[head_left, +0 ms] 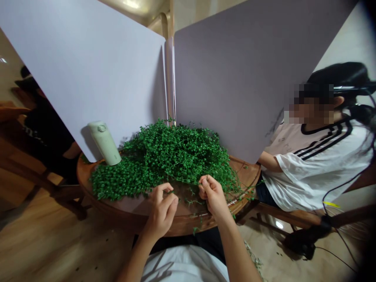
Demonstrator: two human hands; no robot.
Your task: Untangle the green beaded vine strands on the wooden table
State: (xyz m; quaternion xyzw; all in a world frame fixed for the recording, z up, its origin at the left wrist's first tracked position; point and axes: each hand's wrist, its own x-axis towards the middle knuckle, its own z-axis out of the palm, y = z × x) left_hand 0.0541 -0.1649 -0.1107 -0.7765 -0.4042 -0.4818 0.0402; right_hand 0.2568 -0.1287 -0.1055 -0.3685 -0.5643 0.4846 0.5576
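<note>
A big heap of green plant stems [182,150] with small round leaves covers the back of the wooden table. My left hand [163,209] is curled at the front of the heap, and a bit of green shows at its fingertips. To its right, my right hand [214,196] is closed in a pinch with a thin plant sprig [192,201] trailing below and left of it. The hands are apart, both over the front of the table. A lower, denser mat of green [117,180] lies at the left.
A pale green flask [105,143] stands tilted-looking at the left behind the greenery. Two large white partition boards [117,70] rise behind the heap. Loose sprigs lie along the round wooden table's edge [188,225]. A person in a white shirt [326,160] sits at the right; another in black sits left.
</note>
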